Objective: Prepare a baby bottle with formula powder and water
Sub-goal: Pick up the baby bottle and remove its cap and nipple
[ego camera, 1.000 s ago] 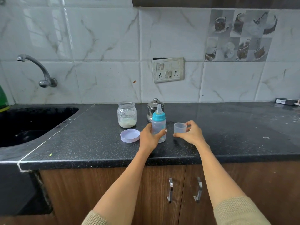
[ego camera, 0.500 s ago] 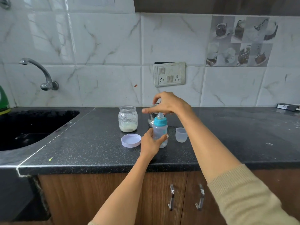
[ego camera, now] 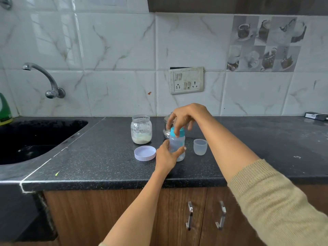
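A clear baby bottle (ego camera: 177,143) with a blue collar (ego camera: 180,133) stands upright on the black counter (ego camera: 99,157). My left hand (ego camera: 166,156) grips the bottle's body from the left. My right hand (ego camera: 186,117) comes down from above, fingers curled around the blue collar and hiding the teat. The bottle's clear cap (ego camera: 200,146) stands just right of it. An open glass jar (ego camera: 141,129) with white powder at its bottom stands behind and left. Its lilac lid (ego camera: 145,153) lies flat in front of it.
A steel lidded pot (ego camera: 167,128) sits behind the bottle, mostly hidden by my right hand. A black sink (ego camera: 35,139) and wall tap (ego camera: 44,79) are at the left. A socket plate (ego camera: 186,79) is on the tiled wall. Cabinet doors with handles (ego camera: 190,217) are below.
My right hand set the clear cap down on the counter, rose over the bottle, then dropped onto the blue collar. My left hand stayed on the bottle.
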A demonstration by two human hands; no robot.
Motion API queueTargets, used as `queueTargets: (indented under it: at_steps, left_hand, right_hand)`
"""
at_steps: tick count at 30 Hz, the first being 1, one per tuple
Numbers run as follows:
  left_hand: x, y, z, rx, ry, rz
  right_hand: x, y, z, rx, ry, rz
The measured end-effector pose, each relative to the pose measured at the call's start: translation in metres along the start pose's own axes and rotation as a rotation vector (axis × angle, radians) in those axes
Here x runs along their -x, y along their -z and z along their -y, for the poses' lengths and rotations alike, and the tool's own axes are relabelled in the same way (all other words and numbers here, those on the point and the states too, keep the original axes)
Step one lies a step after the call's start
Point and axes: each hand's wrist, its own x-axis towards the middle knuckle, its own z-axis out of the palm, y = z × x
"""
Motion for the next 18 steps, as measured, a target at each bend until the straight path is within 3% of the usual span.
queueTargets:
  at_steps: [5,9,18]
  left_hand:
    - [0.0,0.0,-0.001,0.004,-0.002,0.003]
    - [0.001,0.001,-0.002,0.003,-0.003,-0.001]
    - [-0.001,-0.001,0.002,-0.002,-0.002,-0.012]
  right_hand:
    - [0.003,0.001,0.003,0.072,-0.033,-0.209]
    - [-0.006,-0.007,0.004,0.14,-0.165,-0.096]
    - [-0.007,0.008,-0.004,-0.04,0.026,-0.061]
